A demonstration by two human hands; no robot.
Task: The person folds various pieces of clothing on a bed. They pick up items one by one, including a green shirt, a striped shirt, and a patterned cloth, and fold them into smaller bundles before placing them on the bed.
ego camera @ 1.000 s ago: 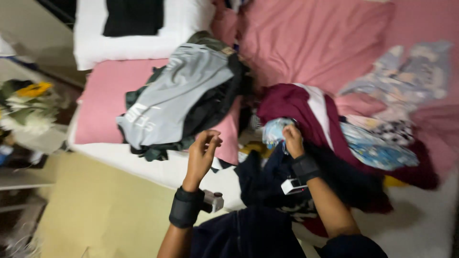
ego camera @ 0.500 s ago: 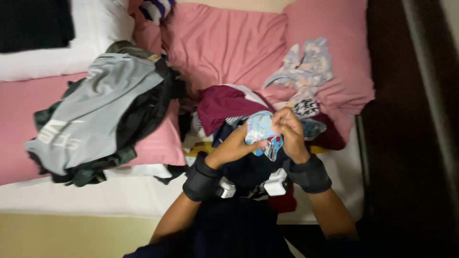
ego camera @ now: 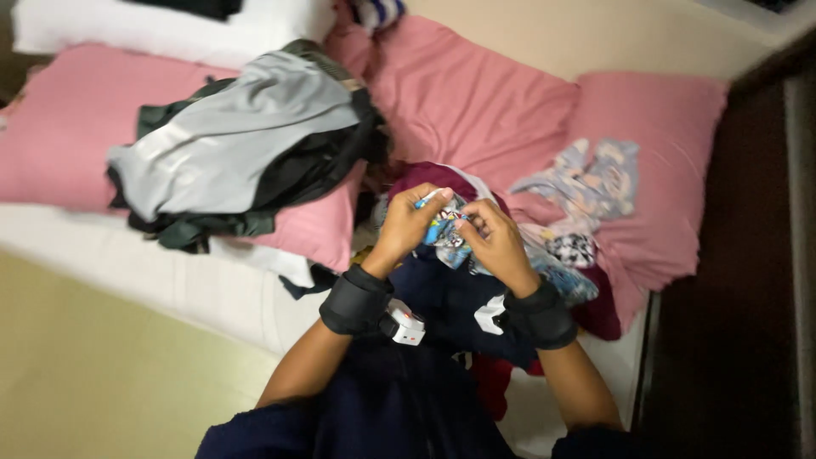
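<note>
My left hand and my right hand both grip a small light-blue patterned garment, held bunched between them above a heap of clothes. Under the hands lie a navy garment and a maroon one. Each wrist wears a black band; the left band carries a small white device.
A pile of grey and dark green clothes lies on a pink pillow at the left. A pale printed garment rests on the pink pillow at the right. A white mattress edge runs along the beige floor; dark furniture stands on the right.
The view has swung back to the left. My hands have kept hold of the light-blue garment and drawn closer together, bunching it more tightly.
</note>
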